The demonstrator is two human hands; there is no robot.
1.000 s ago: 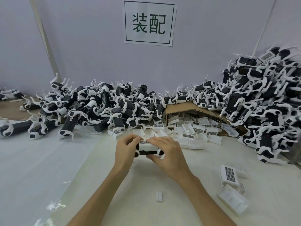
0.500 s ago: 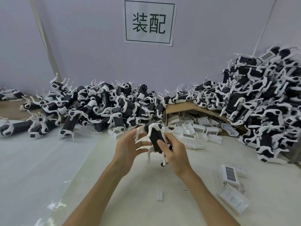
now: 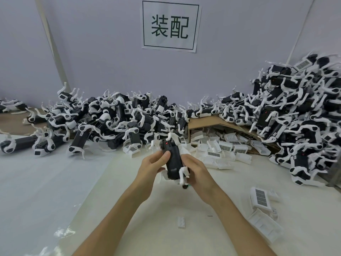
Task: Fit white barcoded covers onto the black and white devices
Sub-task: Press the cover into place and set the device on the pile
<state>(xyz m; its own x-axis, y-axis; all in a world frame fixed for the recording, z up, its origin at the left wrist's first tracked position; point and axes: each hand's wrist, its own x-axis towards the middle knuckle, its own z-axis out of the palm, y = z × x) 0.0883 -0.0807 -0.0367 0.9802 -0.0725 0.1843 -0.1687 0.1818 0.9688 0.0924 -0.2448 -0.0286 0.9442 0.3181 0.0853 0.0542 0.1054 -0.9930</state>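
Both my hands hold one black and white device (image 3: 172,159) above the middle of the table, its black back facing me and its white legs sticking out. My left hand (image 3: 152,168) grips its left side, thumb on the black body. My right hand (image 3: 196,172) wraps its right lower end. Loose white barcoded covers (image 3: 224,147) spill out from under a cardboard flap behind the device. Two more covers lie at the right, one barcode side up (image 3: 260,198) and one inner side up (image 3: 264,225).
Large heaps of black and white devices fill the back left (image 3: 110,124) and the right (image 3: 299,119). A cardboard flap (image 3: 212,122) sits between them. A small white part (image 3: 181,222) lies near my forearms. A paper sign (image 3: 169,26) hangs on the wall.
One second ago the device lay flat with its white cover up under both hands. I have lifted and turned it, so its black back now faces me and it stands more upright.
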